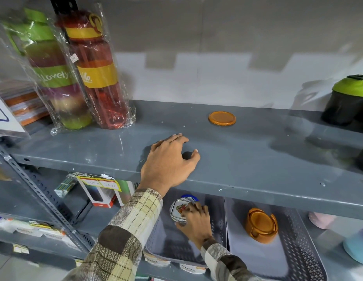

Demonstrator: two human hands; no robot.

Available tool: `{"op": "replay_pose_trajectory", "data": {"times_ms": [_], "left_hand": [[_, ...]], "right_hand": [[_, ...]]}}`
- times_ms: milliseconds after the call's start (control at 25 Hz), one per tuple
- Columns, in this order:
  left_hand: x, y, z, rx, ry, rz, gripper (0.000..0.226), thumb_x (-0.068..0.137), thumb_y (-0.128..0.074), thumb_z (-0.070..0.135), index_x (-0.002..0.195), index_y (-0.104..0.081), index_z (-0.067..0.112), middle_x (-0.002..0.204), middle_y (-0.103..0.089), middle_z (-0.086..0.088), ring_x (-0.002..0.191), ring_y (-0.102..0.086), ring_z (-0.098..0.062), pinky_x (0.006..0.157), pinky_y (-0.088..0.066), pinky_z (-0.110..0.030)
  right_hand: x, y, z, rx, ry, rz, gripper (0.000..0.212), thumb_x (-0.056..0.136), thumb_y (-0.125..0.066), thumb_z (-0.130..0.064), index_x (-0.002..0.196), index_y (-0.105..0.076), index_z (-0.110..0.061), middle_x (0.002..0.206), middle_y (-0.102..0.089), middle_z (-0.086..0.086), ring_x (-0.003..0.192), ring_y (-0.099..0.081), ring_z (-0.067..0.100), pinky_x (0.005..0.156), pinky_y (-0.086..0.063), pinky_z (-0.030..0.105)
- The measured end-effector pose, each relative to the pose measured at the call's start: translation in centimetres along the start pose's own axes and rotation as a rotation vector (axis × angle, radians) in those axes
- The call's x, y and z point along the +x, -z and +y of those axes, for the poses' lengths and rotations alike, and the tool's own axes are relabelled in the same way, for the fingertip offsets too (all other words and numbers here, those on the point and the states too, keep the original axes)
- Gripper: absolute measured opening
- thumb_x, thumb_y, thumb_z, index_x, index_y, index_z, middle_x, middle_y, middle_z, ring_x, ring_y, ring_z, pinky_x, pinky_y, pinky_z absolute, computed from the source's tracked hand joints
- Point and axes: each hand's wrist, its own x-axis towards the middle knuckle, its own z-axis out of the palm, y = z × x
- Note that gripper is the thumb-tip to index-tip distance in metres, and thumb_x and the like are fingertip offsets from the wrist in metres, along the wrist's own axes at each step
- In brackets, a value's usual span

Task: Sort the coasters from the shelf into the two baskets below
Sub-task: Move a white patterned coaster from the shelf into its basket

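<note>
A round orange coaster [222,118] lies alone on the grey shelf [257,155]. My left hand [169,159] rests palm down on the shelf's front part, fingers spread, holding nothing, well short of that coaster. Below the shelf, my right hand [194,220] grips a white patterned coaster [179,209] inside the left basket [219,222]; a blue-edged coaster [189,197] shows just behind it. The right basket [298,236] holds an orange coaster stack in its holder [260,225].
Two wrapped bottles, green [56,78] and red [97,74], stand at the shelf's left. A black shaker with a green lid [347,102] stands at the far right. Boxes [101,191] sit on the lower shelf to the left, pastel cups [357,244] to the right.
</note>
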Motion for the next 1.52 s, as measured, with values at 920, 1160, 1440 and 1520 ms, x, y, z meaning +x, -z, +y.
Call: {"op": "replay_pose_trajectory", "data": {"times_ms": [920,1160,1440,1520], "left_hand": [[0.1,-0.1,-0.2,0.003,-0.012,0.009,0.055,0.091,-0.047,0.054,0.137,-0.053,0.026,0.149,-0.045,0.008,0.135,-0.039,-0.01,0.114,-0.02,-0.031],[0.0,-0.1,-0.1,0.005,-0.015,0.006,0.054,0.091,-0.047,0.054,0.138,-0.053,0.026,0.15,-0.045,0.009,0.136,-0.039,-0.009,0.114,-0.02,-0.031],[0.0,0.1,-0.1,-0.001,-0.006,0.0,0.054,0.091,-0.047,0.053,0.138,-0.053,0.026,0.149,-0.045,0.008,0.135,-0.04,-0.01,0.114,-0.02,-0.032],[0.0,0.1,0.0,-0.001,-0.005,0.001,0.054,0.092,-0.047,0.054,0.138,-0.053,0.026,0.15,-0.045,0.009,0.136,-0.039,-0.01,0.114,-0.02,-0.032]], "right_hand": [[3.8,-3.1,0.0,0.128,-0.191,-0.298,0.083,0.071,-0.04,-0.082,0.1,-0.073,-0.012,0.116,-0.071,0.022,0.096,-0.068,0.054,0.06,-0.059,0.053],[3.2,-3.3,0.2,0.064,-0.162,-0.264,0.093,0.077,-0.028,-0.091,0.111,-0.069,-0.015,0.121,-0.069,0.023,0.104,-0.066,0.054,0.06,-0.06,0.051],[3.2,-3.1,0.2,0.066,-0.137,-0.276,0.082,0.072,-0.04,-0.082,0.115,-0.065,-0.016,0.123,-0.068,0.025,0.101,-0.066,0.057,0.061,-0.06,0.056],[3.1,-3.1,0.2,0.067,-0.126,-0.286,0.079,0.075,-0.04,-0.081,0.117,-0.061,-0.018,0.127,-0.066,0.026,0.103,-0.064,0.058,0.065,-0.06,0.058]]}}
